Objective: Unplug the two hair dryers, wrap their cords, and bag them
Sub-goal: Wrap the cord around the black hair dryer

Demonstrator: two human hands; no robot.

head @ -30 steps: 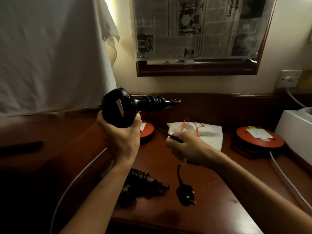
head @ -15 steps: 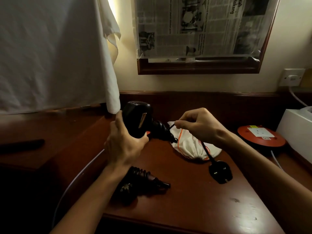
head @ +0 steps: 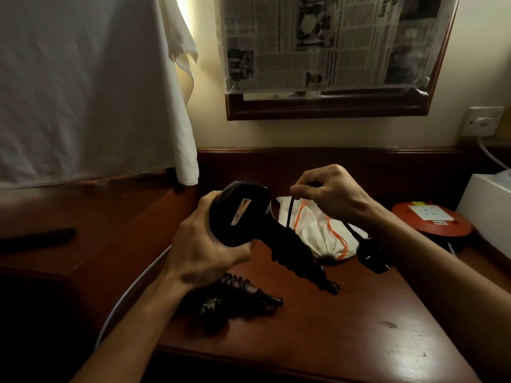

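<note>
My left hand (head: 201,252) grips the round body of a black hair dryer (head: 243,214) held above the wooden desk (head: 345,327). Its handle (head: 298,258), with cord coiled round it, points down to the right. My right hand (head: 329,194) pinches the black cord (head: 289,214) just above the handle. The black plug (head: 370,258) hangs below my right wrist. A second black hair dryer (head: 243,294) with its cord wrapped lies on the desk under my left forearm. Behind both lies a white drawstring bag (head: 318,230) with orange cord.
A red cable reel (head: 431,219) with a socket sits at the back right beside a white box (head: 486,211). A wall socket (head: 482,121) is above it. A white cable (head: 130,294) runs down the desk's left edge. A white cloth (head: 83,87) hangs at the left.
The dryer has turned so its handle points down to the right instead of sideways. My right hand lifted the cord up and over the handle, and the plug left the desk and now hangs.
</note>
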